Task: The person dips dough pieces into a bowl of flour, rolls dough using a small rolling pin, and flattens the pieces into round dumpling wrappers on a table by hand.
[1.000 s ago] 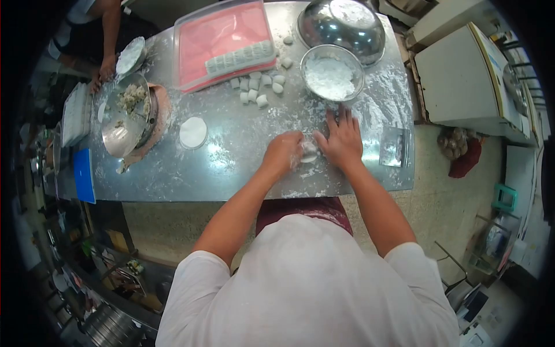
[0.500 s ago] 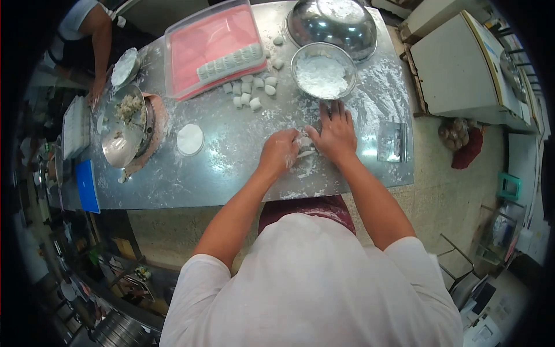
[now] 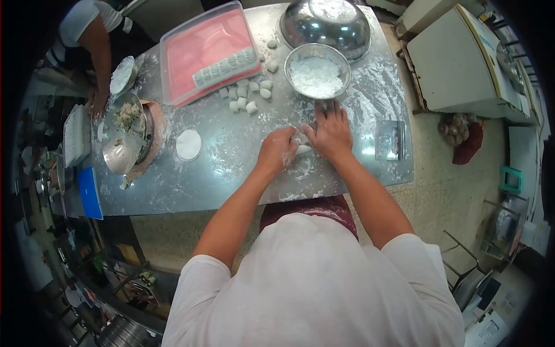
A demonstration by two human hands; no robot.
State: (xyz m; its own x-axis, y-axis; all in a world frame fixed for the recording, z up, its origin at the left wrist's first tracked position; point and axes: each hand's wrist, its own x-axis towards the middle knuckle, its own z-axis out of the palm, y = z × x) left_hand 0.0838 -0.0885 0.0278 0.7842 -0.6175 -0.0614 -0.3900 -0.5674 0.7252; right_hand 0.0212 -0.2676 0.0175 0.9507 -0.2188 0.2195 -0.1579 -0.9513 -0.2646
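Note:
On the floured steel table [image 3: 231, 168], my left hand [image 3: 278, 150] has its fingers curled at the edge of a small white dough piece [image 3: 303, 149]. Beside it my right hand [image 3: 330, 130] lies flat with fingers spread, its thumb toward the left hand; what lies under the palm is hidden. A bowl of white flour [image 3: 316, 76] stands just beyond my right fingertips. Several small white dough lumps [image 3: 241, 92] lie farther up and to the left. A stack of round flat wrappers [image 3: 189, 144] rests left of my hands.
A pink-lined tray [image 3: 208, 49] holds rows of shaped pieces. An upturned steel bowl [image 3: 326, 26] is at the back. At left are a filling pan [image 3: 122, 150], a blue board [image 3: 90, 194] and a co-worker's hand [image 3: 97, 104]. A clear packet [image 3: 390, 140] lies right.
The view has shifted, so the table's items appear farther left. Both hands stay together around the dough piece. The co-worker at the left shows more of the body.

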